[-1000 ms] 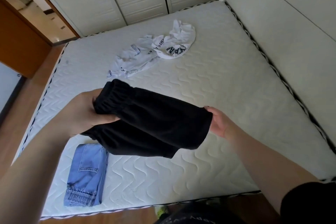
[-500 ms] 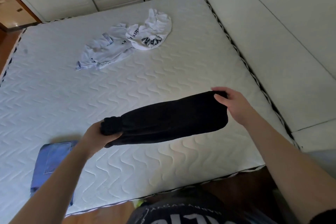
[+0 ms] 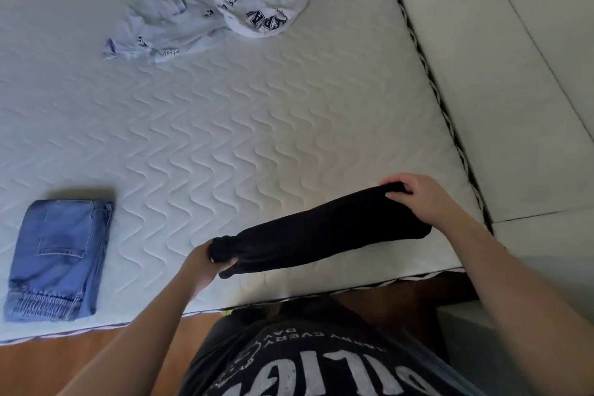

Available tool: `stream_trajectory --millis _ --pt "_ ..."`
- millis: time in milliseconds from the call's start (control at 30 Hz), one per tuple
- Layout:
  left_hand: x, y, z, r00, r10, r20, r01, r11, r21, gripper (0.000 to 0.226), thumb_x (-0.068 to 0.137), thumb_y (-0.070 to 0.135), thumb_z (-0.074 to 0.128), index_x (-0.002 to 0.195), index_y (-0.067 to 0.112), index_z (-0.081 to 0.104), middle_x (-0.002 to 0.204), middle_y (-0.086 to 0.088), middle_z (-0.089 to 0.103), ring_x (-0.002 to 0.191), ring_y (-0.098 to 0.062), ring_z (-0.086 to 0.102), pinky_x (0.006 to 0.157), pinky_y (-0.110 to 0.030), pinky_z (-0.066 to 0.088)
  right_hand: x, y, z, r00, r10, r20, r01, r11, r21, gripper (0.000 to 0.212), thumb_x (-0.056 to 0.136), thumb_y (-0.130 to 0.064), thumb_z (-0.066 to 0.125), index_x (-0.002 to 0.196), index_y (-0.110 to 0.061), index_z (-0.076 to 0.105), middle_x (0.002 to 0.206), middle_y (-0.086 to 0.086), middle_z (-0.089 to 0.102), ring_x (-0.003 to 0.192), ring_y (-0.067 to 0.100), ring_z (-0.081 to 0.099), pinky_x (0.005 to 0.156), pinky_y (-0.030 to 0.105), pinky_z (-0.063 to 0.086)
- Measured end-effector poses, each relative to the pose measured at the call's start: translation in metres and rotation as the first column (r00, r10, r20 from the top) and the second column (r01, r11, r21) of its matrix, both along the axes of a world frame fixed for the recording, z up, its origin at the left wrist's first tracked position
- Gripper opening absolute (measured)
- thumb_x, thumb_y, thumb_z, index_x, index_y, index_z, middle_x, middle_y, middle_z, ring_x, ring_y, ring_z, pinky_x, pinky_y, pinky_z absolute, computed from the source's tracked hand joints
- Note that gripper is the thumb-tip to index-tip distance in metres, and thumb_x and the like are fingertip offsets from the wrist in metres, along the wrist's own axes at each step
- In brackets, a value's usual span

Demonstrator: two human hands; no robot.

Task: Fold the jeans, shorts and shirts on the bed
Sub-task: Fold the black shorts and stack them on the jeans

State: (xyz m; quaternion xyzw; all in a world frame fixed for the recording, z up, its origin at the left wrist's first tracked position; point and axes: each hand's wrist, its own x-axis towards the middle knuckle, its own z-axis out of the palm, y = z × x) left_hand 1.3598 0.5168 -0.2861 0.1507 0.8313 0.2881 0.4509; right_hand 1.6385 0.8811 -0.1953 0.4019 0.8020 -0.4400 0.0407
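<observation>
Fingers (image 3: 397, 194) of our right hand (image 3: 418, 199) are curled over one end of the folded black shorts (image 3: 321, 235), and our left hand (image 3: 205, 264) is gripping the bunched waistband end, so we've got the shorts stretched between both hands low over the near edge of the mattress (image 3: 241, 125). Folded blue jeans (image 3: 58, 257) sit off to the left near the same edge, and the two crumpled white shirts (image 3: 218, 13) are lying way up at the far side, touching each other.
</observation>
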Motion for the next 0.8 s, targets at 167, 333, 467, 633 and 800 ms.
stream_trajectory --millis 167,333,467,633,800 --pt "0.002 -0.051 -0.044 0.992 0.113 0.061 -0.107 0.990 -0.087 0.044 0.077 0.015 0.081 0.116 0.024 0.063 0.097 0.002 0.070 0.091 -0.017 0.063 0.072 -0.023 0.043 -0.047 -0.033 -0.049 0.997 -0.030 0.072 0.035 0.997 -0.064 0.019 0.088 -0.022 0.071 0.102 -0.034 0.070 0.102 -0.012 0.064 0.106 0.014 0.056 0.087 0.030 0.042" --pt "-0.011 -0.101 -0.077 0.957 0.274 0.097 -0.264 0.959 -0.099 0.042 0.080 0.017 0.078 0.118 0.023 0.060 0.103 0.000 0.069 0.099 -0.023 0.064 0.080 -0.030 0.046 -0.118 -0.069 -0.093 0.983 -0.144 0.112 0.165 0.963 -0.214 0.025 0.086 -0.019 0.073 0.111 -0.022 0.072 0.116 0.005 0.067 0.116 0.024 0.059 0.106 0.044 0.044" --pt "-0.035 -0.141 -0.093 0.914 0.388 0.120 -0.372 0.918 -0.138 0.049 0.083 0.025 0.076 0.125 0.021 0.051 0.108 -0.002 0.066 0.096 -0.022 0.062 0.082 -0.037 0.050 -0.190 -0.095 -0.120 0.967 -0.200 0.155 0.242 0.911 -0.335 0.030 0.085 -0.013 0.073 0.115 -0.017 0.070 0.116 0.014 0.064 0.109 0.030 0.063 0.100 0.043 0.050" --pt "-0.083 -0.180 -0.108 0.901 0.430 0.047 -0.414 0.889 -0.193 0.043 0.081 0.034 0.076 0.116 0.020 0.055 0.095 0.004 0.064 0.088 -0.021 0.061 0.069 -0.031 0.045 -0.281 -0.126 -0.156 0.964 -0.188 0.190 0.247 0.898 -0.364 0.027 0.085 -0.010 0.073 0.110 -0.021 0.071 0.119 0.008 0.063 0.109 0.020 0.061 0.097 0.034 0.050" --pt "-0.147 -0.206 -0.137 0.893 0.448 0.045 -0.432 0.880 -0.196 0.047 0.089 0.036 0.068 0.127 0.013 0.052 0.109 -0.007 0.067 0.100 -0.028 0.063 0.091 -0.047 0.051 -0.359 -0.146 -0.199 0.959 -0.161 0.232 0.226 0.930 -0.289 0.032 0.086 -0.007 0.071 0.116 -0.015 0.069 0.121 0.010 0.059 0.119 0.023 0.056 0.107 0.037 0.042"
